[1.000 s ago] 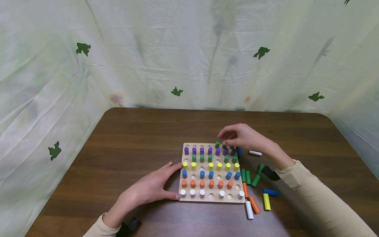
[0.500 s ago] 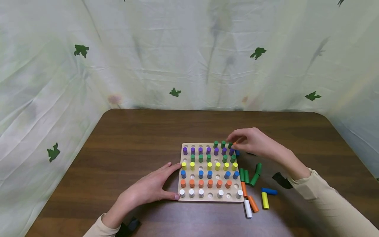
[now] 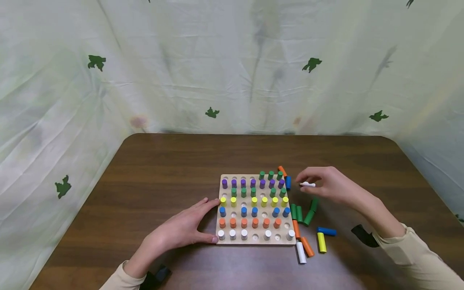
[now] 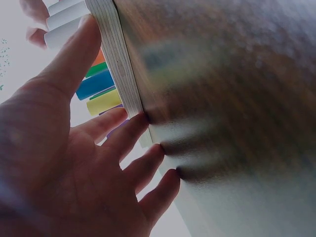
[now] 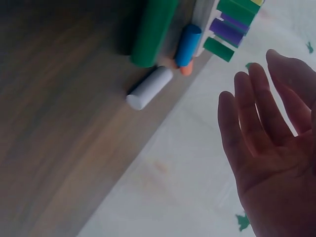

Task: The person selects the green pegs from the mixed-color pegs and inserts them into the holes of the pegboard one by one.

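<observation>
A wooden pegboard (image 3: 250,243) stands on the table with rows of coloured pegs upright in it. My left hand (image 3: 183,226) rests along its left side. In the left wrist view, the thumb (image 4: 84,47) touches the board's edge (image 4: 116,54), and the fingers are spread. Right of the board's far corner, my right hand (image 3: 328,183) is over a loose white peg (image 3: 307,184), thumb and fingers apart. The right wrist view has the white peg (image 5: 149,88) lying on the tabletop, with no peg visible in the hand (image 5: 276,148).
Loose pegs lie along the board's right side: several green pegs (image 3: 299,214), orange pegs (image 3: 307,246) and a white peg (image 3: 301,253). Farther right are a blue peg (image 3: 326,231) and a yellow peg (image 3: 322,243). Another blue peg (image 3: 288,183) and an orange peg (image 3: 282,170) lie by the far corner.
My right hand has moved from the board's back row rightward to the white peg. More green pegs now show in that row, and an orange peg is uncovered by the corner. The left hand stays put.
</observation>
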`<state>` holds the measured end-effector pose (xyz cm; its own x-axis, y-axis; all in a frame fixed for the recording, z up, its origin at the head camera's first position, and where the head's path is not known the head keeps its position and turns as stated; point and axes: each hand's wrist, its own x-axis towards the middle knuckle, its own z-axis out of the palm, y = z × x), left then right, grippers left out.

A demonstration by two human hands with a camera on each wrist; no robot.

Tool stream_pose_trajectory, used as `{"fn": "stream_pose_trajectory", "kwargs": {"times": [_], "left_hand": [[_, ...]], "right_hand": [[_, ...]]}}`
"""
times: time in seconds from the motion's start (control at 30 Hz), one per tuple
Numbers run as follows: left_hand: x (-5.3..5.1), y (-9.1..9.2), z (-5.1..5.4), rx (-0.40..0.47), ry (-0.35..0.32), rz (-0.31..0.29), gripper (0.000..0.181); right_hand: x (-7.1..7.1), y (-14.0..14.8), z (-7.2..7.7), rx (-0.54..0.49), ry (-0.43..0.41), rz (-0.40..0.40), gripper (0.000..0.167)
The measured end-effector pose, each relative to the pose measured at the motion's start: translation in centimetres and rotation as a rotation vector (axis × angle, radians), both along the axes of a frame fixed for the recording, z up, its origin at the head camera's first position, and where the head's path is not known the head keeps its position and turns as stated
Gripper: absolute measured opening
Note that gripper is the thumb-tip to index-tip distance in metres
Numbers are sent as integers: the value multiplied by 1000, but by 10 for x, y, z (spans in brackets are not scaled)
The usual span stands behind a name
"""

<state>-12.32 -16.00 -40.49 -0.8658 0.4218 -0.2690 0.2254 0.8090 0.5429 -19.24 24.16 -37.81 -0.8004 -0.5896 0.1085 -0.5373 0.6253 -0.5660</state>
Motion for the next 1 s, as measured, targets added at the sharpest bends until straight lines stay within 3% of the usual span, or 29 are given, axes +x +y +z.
{"fn": "stream_pose_trajectory", "kwargs": {"times": [0.13, 0.47, 1.0], "left_hand": [[0, -1, 0, 2, -3, 1, 95], [0, -2, -1, 4, 2, -11, 95], [0, -4, -1, 10, 14, -20, 95]], "right_hand": [[6, 8, -3, 34, 2, 6, 26], [16, 26, -16, 91, -126, -11, 26], [10, 39, -45, 68, -136, 71, 26]]}}
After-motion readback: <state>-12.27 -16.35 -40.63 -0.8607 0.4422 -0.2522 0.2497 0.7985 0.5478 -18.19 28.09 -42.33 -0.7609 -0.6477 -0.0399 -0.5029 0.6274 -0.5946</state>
